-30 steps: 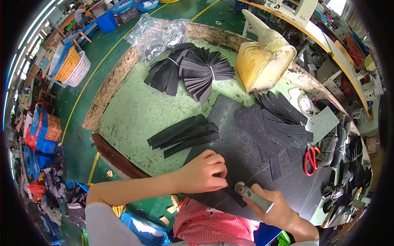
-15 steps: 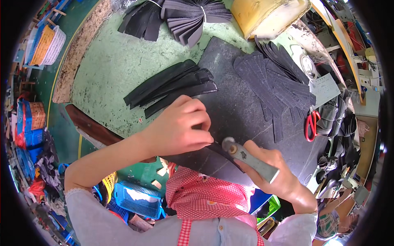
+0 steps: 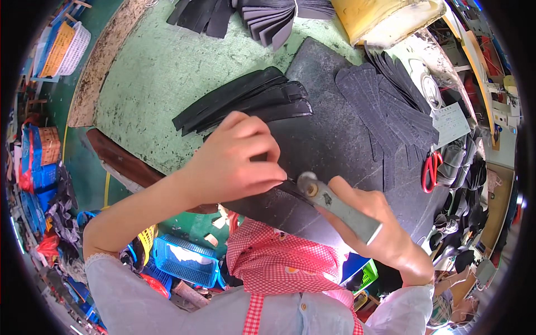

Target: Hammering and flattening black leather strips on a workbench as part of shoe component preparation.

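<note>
My left hand (image 3: pixel 237 162) presses a thin black leather piece (image 3: pixel 290 191) flat on the dark cutting slab (image 3: pixel 329 139), fingers bunched over it. My right hand (image 3: pixel 371 226) grips a metal hand tool (image 3: pixel 335 204) with a round head; the head touches the piece just beside my left fingertips. A loose pile of long black strips (image 3: pixel 245 100) lies right behind my left hand on the green worktable (image 3: pixel 151 72). Several dark cut pieces (image 3: pixel 385 106) fan out on the slab's far right.
Red-handled scissors (image 3: pixel 430 170) lie at the right edge among dark scraps. A yellow block (image 3: pixel 385 19) and more black pieces (image 3: pixel 268 17) sit at the back. Blue crates (image 3: pixel 187 259) stand below the table edge; baskets (image 3: pixel 58 47) sit on the floor at far left.
The view has dropped closer to the table. My left hand has stayed pinned on the piece while my right hand brought the tool's head up against it.
</note>
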{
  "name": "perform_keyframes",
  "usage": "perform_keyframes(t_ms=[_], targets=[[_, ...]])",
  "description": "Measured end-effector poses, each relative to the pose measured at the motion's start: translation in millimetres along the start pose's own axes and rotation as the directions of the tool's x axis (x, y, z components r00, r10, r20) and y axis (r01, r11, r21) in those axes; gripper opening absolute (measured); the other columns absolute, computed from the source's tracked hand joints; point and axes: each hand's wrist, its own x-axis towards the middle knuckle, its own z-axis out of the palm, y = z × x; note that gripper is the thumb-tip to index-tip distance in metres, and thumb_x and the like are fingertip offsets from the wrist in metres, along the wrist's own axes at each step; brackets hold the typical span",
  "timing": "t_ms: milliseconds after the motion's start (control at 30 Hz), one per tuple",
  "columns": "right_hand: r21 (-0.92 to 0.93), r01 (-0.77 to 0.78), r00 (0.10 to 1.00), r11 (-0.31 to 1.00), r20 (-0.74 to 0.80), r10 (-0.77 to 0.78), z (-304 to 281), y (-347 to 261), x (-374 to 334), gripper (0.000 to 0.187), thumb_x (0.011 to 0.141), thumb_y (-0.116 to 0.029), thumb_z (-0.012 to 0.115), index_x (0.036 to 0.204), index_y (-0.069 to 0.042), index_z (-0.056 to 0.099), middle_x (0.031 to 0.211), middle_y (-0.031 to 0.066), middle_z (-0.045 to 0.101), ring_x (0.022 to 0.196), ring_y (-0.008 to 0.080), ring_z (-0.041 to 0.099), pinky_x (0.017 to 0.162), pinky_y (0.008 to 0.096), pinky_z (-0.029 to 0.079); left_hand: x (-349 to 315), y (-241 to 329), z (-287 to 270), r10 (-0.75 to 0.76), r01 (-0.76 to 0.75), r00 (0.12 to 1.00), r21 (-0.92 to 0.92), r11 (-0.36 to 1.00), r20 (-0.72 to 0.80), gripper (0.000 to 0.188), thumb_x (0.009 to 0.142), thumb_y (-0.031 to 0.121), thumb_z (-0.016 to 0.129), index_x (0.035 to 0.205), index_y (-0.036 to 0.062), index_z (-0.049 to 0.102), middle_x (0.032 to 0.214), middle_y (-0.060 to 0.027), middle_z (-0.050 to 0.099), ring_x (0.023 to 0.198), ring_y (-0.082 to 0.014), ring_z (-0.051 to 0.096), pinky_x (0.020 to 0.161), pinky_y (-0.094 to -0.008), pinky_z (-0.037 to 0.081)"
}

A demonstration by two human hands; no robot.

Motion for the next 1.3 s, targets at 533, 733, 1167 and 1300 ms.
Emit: perform_keyframes(t_ms=[533, 733, 1167, 1300], targets=[[-0.023, 0.026, 0.997, 0.999, 0.079, -0.024, -2, -17, 31, 0.026, 0.095, -0.009, 0.063, 0.114, -0.001, 0.046, 0.08, 0.0269, 0.069, 0.079, 0.0506, 0.069, 0.068, 0.0585, 0.054, -30, 54, 30, 0.112, -0.129, 0.989, -0.206, 0.97, -0.095, 0.039, 0.08, 0.017, 0.073, 0.118, 0.0122, 0.076, 0.113, -0.0082, 0.068, 0.108, -0.0263, 0.066, 0.098, -0.0415, 0.056], [0.129, -0.046, 0.997, 0.991, -0.061, 0.055, -1, -5, 29, 0.013, 0.102, -0.009, 0.065, 0.106, -0.003, 0.054, 0.085, 0.0188, 0.058, 0.078, 0.0488, 0.061, 0.065, 0.0454, 0.05, 2, 71, 52, -0.055, 0.046, 0.996, -0.129, 0.991, -0.067, 0.024, 0.081, 0.016, 0.074, 0.104, 0.0151, 0.076, 0.108, -0.0023, 0.065, 0.102, -0.0248, 0.062, 0.089, -0.0437, 0.052], [0.115, -0.078, 0.805, 0.99, -0.578, 0.13, -12, 79, -84, 0.023, 0.103, -0.003, 0.065, 0.125, 0.004, 0.066, 0.092, 0.0198, 0.061, 0.067, 0.0306, 0.064, 0.063, 0.0367, 0.05, 150, 20, 91, 0.016, 0.009, 0.987, 0.156, 0.988, -0.16, 0.043, 0.08, 0.019, 0.086, 0.121, 0.0182, 0.072, 0.129, -0.0058, 0.059, 0.126, -0.0321, 0.054, 0.108, -0.0473, 0.043], [0.114, -0.034, 0.798, 0.993, -0.595, 0.096, -10, 83, -86, 0.02, 0.103, -0.002, 0.065, 0.122, 0.002, 0.066, 0.091, 0.0202, 0.061, 0.072, 0.038, 0.066, 0.064, 0.0372, 0.051, 165, 14, 86, 0.197, -0.183, 0.972, 0.115, 0.976, -0.126, 0.028, 0.076, 0.015, 0.087, 0.098, 0.0158, 0.07, 0.121, -0.0017, 0.063, 0.122, -0.0279, 0.058, 0.105, -0.0473, 0.044]])
